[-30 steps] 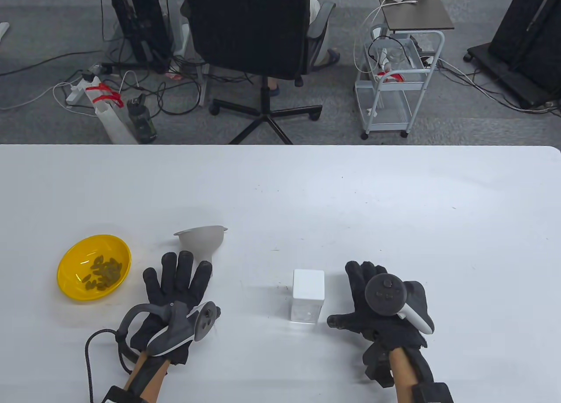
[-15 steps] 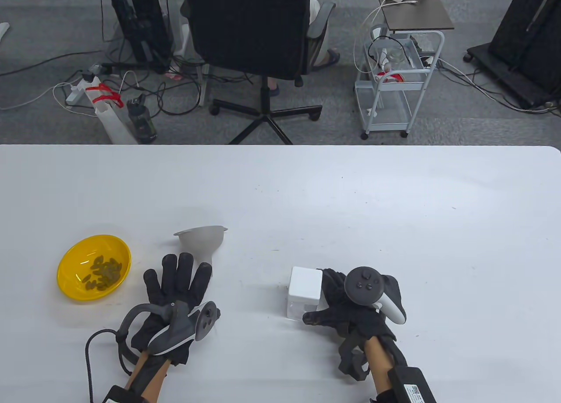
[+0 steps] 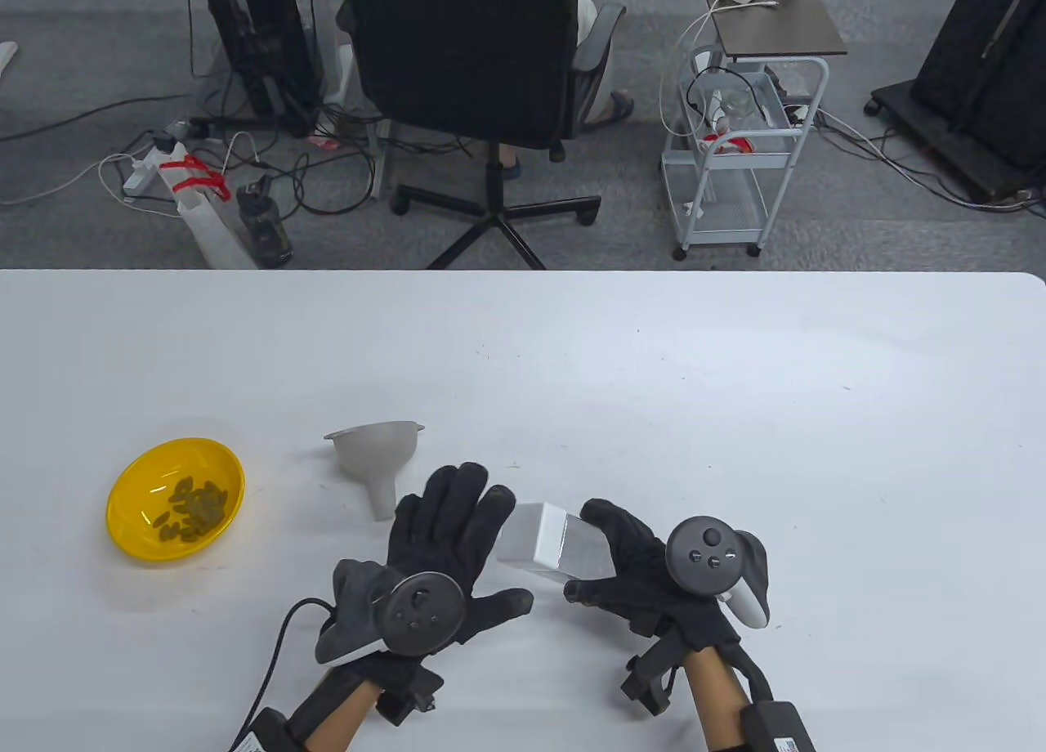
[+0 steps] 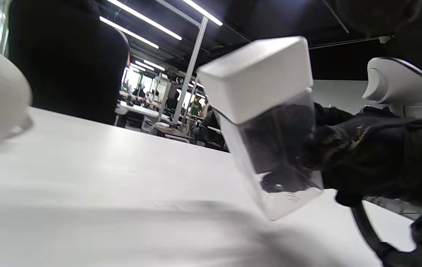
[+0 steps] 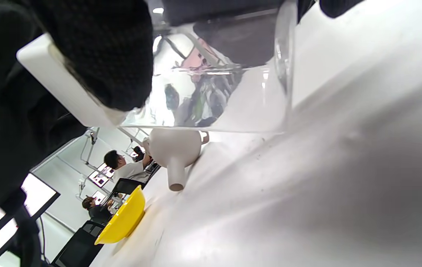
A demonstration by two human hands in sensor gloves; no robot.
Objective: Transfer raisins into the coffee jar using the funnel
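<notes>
We've got the coffee jar (image 3: 546, 546) gripped in our right hand (image 3: 645, 576), tilted left, white lid (image 4: 257, 76) on, base lifted off the counter (image 3: 735, 425). Our left hand (image 3: 445, 548) is open, fingers spread, just beside the lid. Funnel (image 3: 377, 458) lies on its side; raisins (image 3: 189, 508) sit in the yellow bowl (image 3: 131, 531) at left.
</notes>
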